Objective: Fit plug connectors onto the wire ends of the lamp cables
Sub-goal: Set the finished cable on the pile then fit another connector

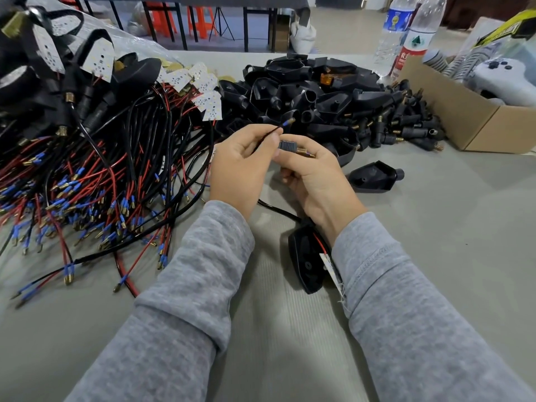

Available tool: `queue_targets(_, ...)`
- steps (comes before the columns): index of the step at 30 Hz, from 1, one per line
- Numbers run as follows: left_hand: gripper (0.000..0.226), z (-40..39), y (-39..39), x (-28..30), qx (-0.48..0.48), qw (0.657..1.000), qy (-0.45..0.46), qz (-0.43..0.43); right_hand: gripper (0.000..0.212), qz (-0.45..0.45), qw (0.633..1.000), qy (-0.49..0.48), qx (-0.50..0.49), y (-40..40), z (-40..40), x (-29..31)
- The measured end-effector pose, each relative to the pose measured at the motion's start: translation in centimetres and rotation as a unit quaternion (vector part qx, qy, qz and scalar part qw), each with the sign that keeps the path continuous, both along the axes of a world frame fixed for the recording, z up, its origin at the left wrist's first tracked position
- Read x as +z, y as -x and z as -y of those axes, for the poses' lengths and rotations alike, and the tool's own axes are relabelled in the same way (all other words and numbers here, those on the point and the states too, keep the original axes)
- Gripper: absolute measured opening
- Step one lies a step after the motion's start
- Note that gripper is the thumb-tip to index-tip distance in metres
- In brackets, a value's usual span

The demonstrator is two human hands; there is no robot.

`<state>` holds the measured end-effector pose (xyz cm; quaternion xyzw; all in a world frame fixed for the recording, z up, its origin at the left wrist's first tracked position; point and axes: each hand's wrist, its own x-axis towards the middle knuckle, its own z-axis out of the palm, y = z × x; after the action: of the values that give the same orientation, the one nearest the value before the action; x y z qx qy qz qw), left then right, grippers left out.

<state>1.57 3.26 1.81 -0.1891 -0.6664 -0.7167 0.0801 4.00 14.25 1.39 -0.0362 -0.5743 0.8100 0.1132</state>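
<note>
Head view, looking down over a grey table (435, 227), and starting far left there's a big heap of lamp cables (95, 175), red and black wires tangled together, their ends tipped with blue sleeves and brass terminals, fanned out toward the near edge. Above that heap sit white LED boards (208, 103) and black lamp housings (95, 53), partly on clear plastic.

Moving in to centre, the left hand (240, 166) is up off the table, thumb and forefinger pinching a thin black wire (268, 134); its blue-sleeved tip (287, 122) pokes up and to the right, free of the fingers. Just beside it, touching at the fingertips, the right hand (313, 181) is curled around a black plug connector (287, 145), with a brass threaded end (303, 151) showing past the thumb. The wire tip sits above the connector, apart from it.

Below the right wrist, a black housing (307, 259) lies on the table with a red wire (319, 242) and a small white board (329, 264) at it, partly hidden by the grey sleeve (406, 300).

Behind the hands, a pile of black shells (304, 91); right of that, a heap of black plug connectors with brass ends (406, 123). One lone shell (374, 177) lies near the right hand. Far right, a cardboard box (464, 111) and two water bottles (406, 33).
</note>
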Motion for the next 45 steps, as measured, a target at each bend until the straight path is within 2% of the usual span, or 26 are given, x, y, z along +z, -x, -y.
queue_targets(4,0.016,0.1,0.5,-0.4,-0.009,0.999,-0.030,0.011,0.014,-0.007,1.000,0.009,0.009,0.0,0.0,0.1)
queue_targets(9,0.018,0.1,0.4,0.0,-0.086,0.983,-0.145,0.080,0.016,-0.004,0.999,0.035,0.024,0.1,0.0,0.2)
queue_targets(14,0.018,0.5,0.1,0.8,-0.066,0.973,-0.197,0.096,0.019,0.005,0.998,0.053,0.015,0.3,-0.1,0.1)
queue_targets(25,0.019,1.2,0.4,0.8,-0.045,0.970,-0.217,0.099,0.018,0.000,0.998,0.063,0.011,0.3,-0.1,0.1)
queue_targets(27,0.019,1.5,0.8,0.6,-0.013,0.980,-0.185,0.075,0.018,0.000,0.998,0.067,0.009,0.2,-0.2,0.2)
queue_targets(30,0.020,1.7,1.3,0.3,0.061,0.996,-0.066,0.004,0.017,0.009,0.998,0.068,0.004,0.1,-0.3,0.3)
queue_targets(32,0.018,1.7,1.5,0.1,0.073,0.997,-0.022,-0.029,0.016,0.011,0.998,0.064,0.002,0.1,-0.3,0.2)
queue_targets(35,0.015,1.7,1.4,-0.1,0.093,0.995,0.001,-0.037,0.017,0.009,0.998,0.065,0.003,0.2,-0.3,0.2)
queue_targets(40,0.021,2.0,1.2,-0.1,0.140,0.988,0.016,-0.058,0.017,0.005,0.998,0.057,0.013,0.2,-0.2,0.2)
queue_targets(45,0.021,1.8,0.6,0.0,0.158,0.976,0.097,-0.112,0.017,0.005,0.999,0.050,0.016,0.3,-0.1,0.0)
